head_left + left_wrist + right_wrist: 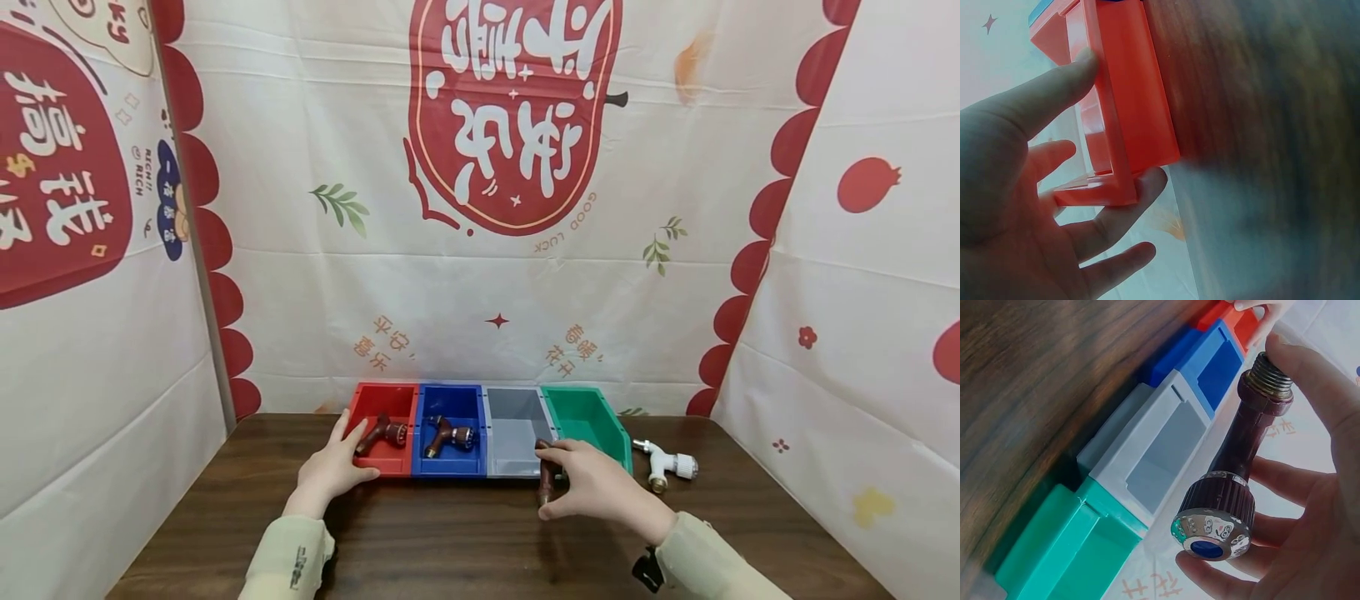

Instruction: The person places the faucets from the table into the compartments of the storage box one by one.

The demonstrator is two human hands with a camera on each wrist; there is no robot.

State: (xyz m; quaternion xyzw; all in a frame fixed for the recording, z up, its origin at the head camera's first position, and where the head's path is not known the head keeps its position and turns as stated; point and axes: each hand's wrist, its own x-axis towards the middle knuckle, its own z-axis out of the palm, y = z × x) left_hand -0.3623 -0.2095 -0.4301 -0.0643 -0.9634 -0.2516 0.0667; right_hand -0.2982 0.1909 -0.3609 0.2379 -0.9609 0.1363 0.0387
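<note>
My left hand (330, 471) holds the near left corner of the red bin (1141, 94), with the thumb on its rim and the fingers spread around the side. A brown tap (383, 432) lies inside that bin. In my right hand (592, 483) is another brown tap (1238, 440), in front of the grey bin (513, 417). The right wrist view shows my thumb at its threaded brass end and my fingers around its ribbed knob, which has a blue centre. The blue bin (450, 402) contains a similar brown tap (447, 437).
The green bin (581, 408) ends the row on the right. Beside it on the wooden table (442, 542) lies a white tap (663, 467) with a brass outlet. Printed cloth (300, 283) hangs behind the bins and along both sides.
</note>
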